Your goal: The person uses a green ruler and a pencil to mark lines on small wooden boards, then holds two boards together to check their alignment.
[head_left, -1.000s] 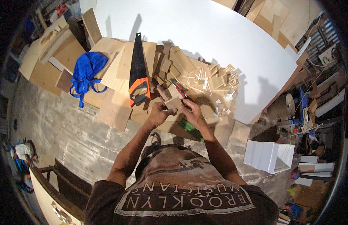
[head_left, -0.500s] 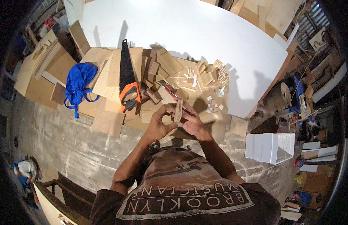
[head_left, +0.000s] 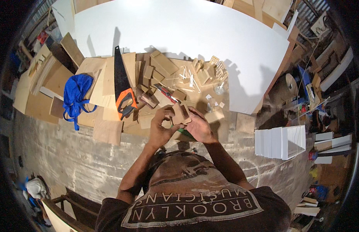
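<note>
In front of my body my left hand (head_left: pixel 161 129) pinches a small wooden block (head_left: pixel 180 114) between thumb and fingers. My right hand (head_left: pixel 200 128) is against the block's right side, its fingers curled behind the far edge and partly hidden. The block's broad face is turned up. Just beyond it lie a red and black hand tool (head_left: pixel 166 92) and several small wood offcuts (head_left: pixel 158 75). A handsaw (head_left: pixel 125 98) with an orange and black handle rests on plywood to the left. Something green (head_left: pixel 186 133) shows beneath my hands.
A blue cloth bag (head_left: pixel 75 96) lies on the boards at the left. Thin white sticks (head_left: pixel 191 79), perforated wooden pieces (head_left: pixel 215 60) and a small clear container (head_left: pixel 219 89) sit at right. A large white panel (head_left: pixel 179 27) spans the far side. White box-like panels (head_left: pixel 280 142) stand at right.
The wooden block has been turned from edge-on to show its broad face. My right fingers have shifted along its side. The whole view has swung slightly.
</note>
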Motion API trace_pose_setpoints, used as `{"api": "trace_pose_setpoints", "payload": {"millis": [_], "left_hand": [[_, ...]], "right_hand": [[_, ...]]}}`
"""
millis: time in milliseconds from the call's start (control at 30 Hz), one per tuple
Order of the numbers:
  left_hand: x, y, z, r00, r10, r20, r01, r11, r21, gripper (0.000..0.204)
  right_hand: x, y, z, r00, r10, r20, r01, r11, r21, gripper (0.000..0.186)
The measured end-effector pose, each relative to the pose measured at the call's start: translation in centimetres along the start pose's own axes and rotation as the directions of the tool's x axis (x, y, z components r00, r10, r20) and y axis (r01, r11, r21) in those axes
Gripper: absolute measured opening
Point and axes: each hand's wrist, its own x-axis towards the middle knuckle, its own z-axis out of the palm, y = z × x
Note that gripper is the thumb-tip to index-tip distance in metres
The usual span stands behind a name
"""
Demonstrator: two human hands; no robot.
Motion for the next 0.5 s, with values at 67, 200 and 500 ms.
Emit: {"api": "trace_pose_setpoints", "payload": {"millis": [67,200,500], "left_hand": [[-0.3,-0.4,0.1,0.997,-0.078,0.003,0.078,0.99,-0.12,0.052],[-0.4,0.0,0.5,0.997,-0.074,-0.028,0.071,0.994,-0.088,0.051],[-1.4,-1.2,-0.5,0.984,-0.162,-0.078,0.15,0.978,-0.142,0.05]], "right_hand": [[-0.3,0.0,0.1,0.999,0.038,-0.01,-0.037,0.995,0.098,0.041],[-0.6,1.1,-1.3,1.0,0.027,-0.009,-0.025,0.994,0.105,0.042],[-0.6,1.0,-2.6,0.997,0.054,-0.06,-0.039,0.975,0.219,0.053]]}}
